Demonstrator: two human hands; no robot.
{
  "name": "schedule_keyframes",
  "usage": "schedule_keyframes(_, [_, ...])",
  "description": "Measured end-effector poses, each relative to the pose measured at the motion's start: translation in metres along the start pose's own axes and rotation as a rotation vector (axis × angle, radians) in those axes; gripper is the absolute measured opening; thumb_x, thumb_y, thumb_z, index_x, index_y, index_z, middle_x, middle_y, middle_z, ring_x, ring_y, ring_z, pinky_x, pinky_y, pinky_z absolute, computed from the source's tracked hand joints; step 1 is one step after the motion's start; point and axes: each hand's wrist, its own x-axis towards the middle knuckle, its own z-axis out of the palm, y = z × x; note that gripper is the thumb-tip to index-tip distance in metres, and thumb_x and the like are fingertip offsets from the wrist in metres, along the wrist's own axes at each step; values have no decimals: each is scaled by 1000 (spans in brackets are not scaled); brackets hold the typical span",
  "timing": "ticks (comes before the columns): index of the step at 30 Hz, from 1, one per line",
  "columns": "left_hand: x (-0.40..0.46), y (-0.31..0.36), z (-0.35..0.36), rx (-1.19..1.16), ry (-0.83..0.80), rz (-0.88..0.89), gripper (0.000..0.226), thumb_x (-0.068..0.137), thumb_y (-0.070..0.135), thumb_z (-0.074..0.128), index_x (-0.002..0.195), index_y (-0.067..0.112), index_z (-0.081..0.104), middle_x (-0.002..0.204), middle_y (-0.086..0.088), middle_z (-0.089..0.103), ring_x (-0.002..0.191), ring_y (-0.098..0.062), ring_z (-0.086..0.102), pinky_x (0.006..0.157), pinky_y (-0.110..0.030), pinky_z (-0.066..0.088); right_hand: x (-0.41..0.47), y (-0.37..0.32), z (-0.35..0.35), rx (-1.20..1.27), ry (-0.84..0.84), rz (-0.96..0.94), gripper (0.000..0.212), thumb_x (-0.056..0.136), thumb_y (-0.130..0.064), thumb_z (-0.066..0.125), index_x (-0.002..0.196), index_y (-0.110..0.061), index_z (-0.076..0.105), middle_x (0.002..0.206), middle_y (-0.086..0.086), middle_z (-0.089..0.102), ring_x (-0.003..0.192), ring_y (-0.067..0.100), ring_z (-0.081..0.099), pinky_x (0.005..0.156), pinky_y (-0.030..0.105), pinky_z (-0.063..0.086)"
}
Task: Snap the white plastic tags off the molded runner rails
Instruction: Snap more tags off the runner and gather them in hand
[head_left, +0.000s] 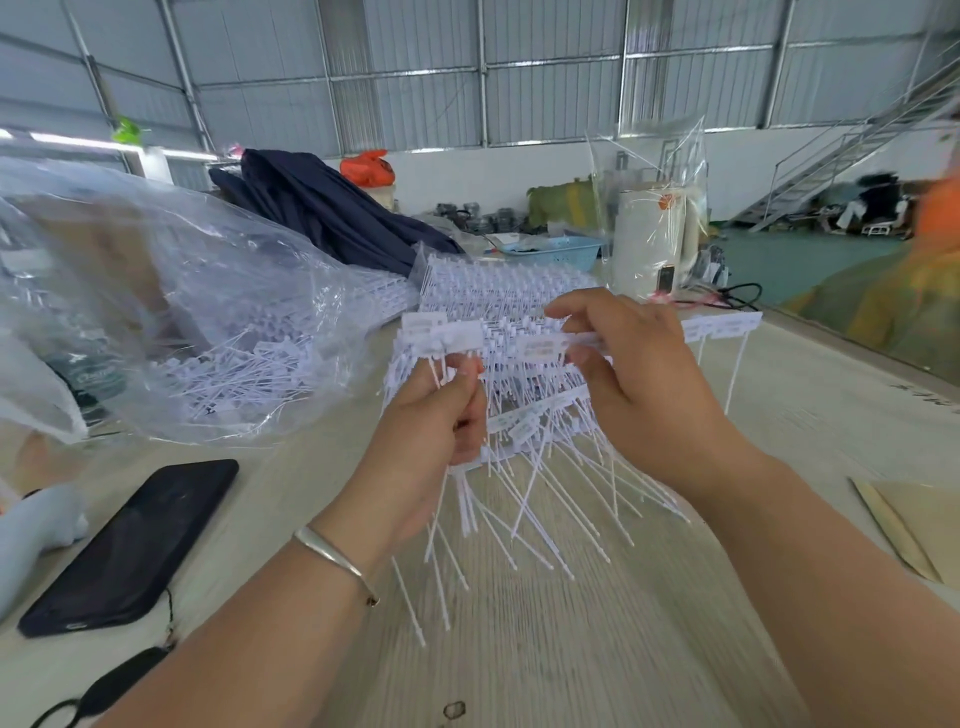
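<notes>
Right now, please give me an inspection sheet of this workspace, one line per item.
Surface: pale table, bare in front.
Job's things: left hand grips a bundle of white tags; right hand pinches the runner rail; stacked rails behind.
Clutter: clear bag of loose tags, black phone, blue basket.
Grip: both closed on parts.
Cables: black cable.
Surroundings: metal-walled hall, staircase.

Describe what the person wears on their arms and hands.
Both forearms are bare, with no sleeves or gloves in view. The left hand has a thin silver bangle around its wrist, with a small darker piece at one end. The right hand shows no rings, watch or bracelet.
</notes>
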Motion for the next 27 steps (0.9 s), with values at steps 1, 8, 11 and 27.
schedule_keyframes(1, [0, 1, -1, 7, 21, 24, 29, 100, 21, 50, 74, 19, 39, 59, 4, 27, 46, -10, 20, 40, -16, 23, 0, -2, -3, 2, 40, -26, 35, 91, 7, 49, 119, -11, 58, 90, 5, 63, 91, 17, 56, 94, 32, 35])
schedule_keyframes(8, [-2, 3, -3, -38, -5, 22, 51, 99, 16, 45, 53, 23, 25, 50, 6, 19, 42, -9, 13, 38, -17, 16, 3, -16, -19, -64, 275, -160, 25, 88, 4, 51, 105, -7, 67, 76, -1, 59, 76, 20, 54, 86, 33, 34])
schedule_keyframes(11, [-4, 2, 1, 25, -74, 10, 50, 101, 16, 35, 51, 17, 44, 50, 5, 21, 42, -9, 15, 40, -15, 16, 3, -20, -12, -80, 193, -119, 26, 89, 5, 51, 105, -8, 68, 73, -9, 50, 72, 16, 48, 84, 32, 31])
schedule_keyframes(27, [-8, -2, 8, 96, -118, -14, 33, 98, 16, 50, 66, 17, 60, 54, 3, 29, 42, -9, 22, 40, -16, 21, 3, -3, 8, 241, -192, 170, 13, 96, -23, 53, 106, -17, 59, 89, 0, 64, 81, 15, 57, 75, 32, 44])
